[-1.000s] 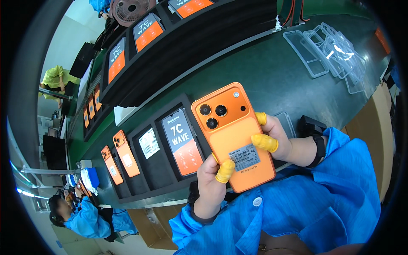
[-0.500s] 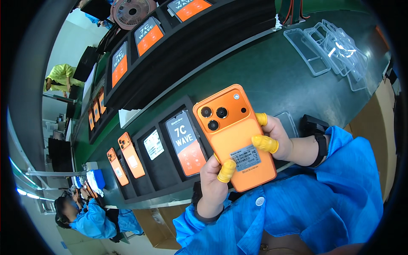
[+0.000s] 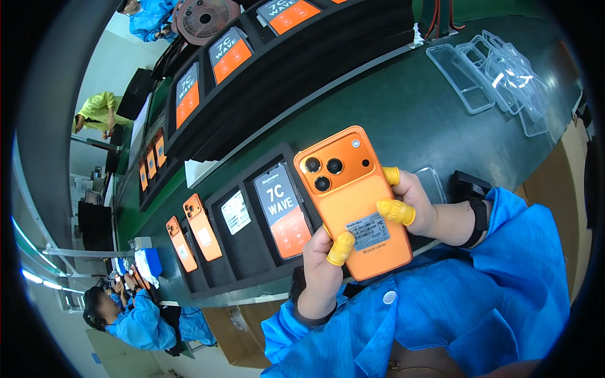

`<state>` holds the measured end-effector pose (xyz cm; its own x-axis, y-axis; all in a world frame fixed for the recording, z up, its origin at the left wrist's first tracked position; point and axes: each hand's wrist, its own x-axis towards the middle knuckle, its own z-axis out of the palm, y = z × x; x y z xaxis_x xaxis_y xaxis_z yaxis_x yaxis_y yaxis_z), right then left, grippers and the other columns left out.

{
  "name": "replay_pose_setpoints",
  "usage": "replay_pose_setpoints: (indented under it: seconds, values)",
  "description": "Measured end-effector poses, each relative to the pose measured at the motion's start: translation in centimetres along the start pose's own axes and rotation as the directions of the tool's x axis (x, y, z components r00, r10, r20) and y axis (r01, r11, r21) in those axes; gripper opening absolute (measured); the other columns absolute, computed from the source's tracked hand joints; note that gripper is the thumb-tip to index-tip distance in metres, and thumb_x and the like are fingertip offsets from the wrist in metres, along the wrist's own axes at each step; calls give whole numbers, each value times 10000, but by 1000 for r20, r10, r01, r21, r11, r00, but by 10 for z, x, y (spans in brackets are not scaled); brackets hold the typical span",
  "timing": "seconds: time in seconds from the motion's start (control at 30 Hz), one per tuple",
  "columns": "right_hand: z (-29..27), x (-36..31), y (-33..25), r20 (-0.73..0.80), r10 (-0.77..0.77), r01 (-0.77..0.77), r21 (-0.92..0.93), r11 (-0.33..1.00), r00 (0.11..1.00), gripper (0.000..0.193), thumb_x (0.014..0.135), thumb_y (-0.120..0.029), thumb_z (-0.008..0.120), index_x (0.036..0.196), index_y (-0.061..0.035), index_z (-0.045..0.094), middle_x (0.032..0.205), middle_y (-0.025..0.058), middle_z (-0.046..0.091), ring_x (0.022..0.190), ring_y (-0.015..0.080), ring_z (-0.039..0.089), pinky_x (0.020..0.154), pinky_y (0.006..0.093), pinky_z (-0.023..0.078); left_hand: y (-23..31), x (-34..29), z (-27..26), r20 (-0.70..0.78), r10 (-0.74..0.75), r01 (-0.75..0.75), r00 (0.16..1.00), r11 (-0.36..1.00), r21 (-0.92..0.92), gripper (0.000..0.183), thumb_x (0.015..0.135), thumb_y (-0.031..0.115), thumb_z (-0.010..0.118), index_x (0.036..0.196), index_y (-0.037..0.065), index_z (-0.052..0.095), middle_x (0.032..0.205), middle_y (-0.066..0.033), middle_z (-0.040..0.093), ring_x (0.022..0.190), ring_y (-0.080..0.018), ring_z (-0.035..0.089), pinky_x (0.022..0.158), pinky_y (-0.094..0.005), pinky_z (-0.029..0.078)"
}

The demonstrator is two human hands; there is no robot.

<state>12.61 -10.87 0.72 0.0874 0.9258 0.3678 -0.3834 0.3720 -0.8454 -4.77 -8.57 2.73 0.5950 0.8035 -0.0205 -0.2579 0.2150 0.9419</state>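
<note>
Your left hand (image 3: 322, 268) and right hand (image 3: 409, 208) are pinching an orange phone (image 3: 353, 205) from both sides, back facing up, thumbs in yellow finger cots (image 3: 341, 248) pressing on it. You are holding it over the near side of a green table (image 3: 384, 107). Left of it, a black tray (image 3: 242, 258) is holding a printed panel (image 3: 282, 211), a white label (image 3: 235, 213) and two orange phones (image 3: 203, 228). Clear cases (image 3: 498, 82) are lying heaped far right; stacked black trays (image 3: 302, 82) are spanning the far side. A fan (image 3: 205, 19) is standing beyond, far left. A co-worker in blue (image 3: 142, 321) is reaching over the table at left; a cardboard box (image 3: 234, 337) is sitting below the near edge.
</note>
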Motion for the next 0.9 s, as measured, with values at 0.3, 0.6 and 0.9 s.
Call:
replay_pose_setpoints:
  seconds: [0.3,0.6,0.9]
  values:
    - [-1,6,5,1,-74,73,-111,991,997,358,884,-336,444,999,-8,530,889,54,585,815,91,541,715,240,431,-4,0,1,-110,129,-133,985,991,-26,307,828,156,537,1056,-48,516,985,-114,583,858,-185,583,740,-275,470]
    - [-4,22,2,-203,194,-173,120,978,960,231,880,-150,468,1080,-34,465,848,53,544,728,85,502,672,235,428,-2,-7,14,-233,193,-246,953,943,-224,254,833,102,507,1034,-53,503,965,-129,590,826,-207,599,723,-309,496]
    - [-118,89,-107,-390,-547,-52,-845,533,741,269,747,-120,608,989,-14,559,874,108,615,812,198,596,722,289,459,-38,-18,-4,-199,189,-209,962,974,-87,288,846,101,465,1095,-44,459,975,-125,576,824,-206,598,708,-307,502]
